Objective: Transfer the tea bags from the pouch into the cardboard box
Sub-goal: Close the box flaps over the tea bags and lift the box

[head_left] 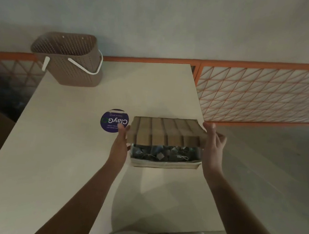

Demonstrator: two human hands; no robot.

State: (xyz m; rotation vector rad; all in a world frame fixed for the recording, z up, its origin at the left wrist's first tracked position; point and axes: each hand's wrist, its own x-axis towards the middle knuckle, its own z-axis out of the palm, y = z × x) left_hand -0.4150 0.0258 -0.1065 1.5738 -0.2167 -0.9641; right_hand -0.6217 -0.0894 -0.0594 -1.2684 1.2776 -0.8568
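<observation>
Both hands hold a ridged cardboard box (165, 132) above the pouch (166, 156) of tea bags (160, 152): the left hand (120, 140) grips its left end, the right hand (214, 144) its right end, fingers curled around the edges.

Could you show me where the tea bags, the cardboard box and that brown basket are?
tea bags (162, 152), head view, middle of the pile.
cardboard box (165, 132), head view, its ribbed top face.
brown basket (70, 59), head view, perforated front wall.

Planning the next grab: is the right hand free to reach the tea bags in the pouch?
Probably not yet: the right hand and left hand both hold the cardboard box above the pouch, partly covering the tea bags.
</observation>
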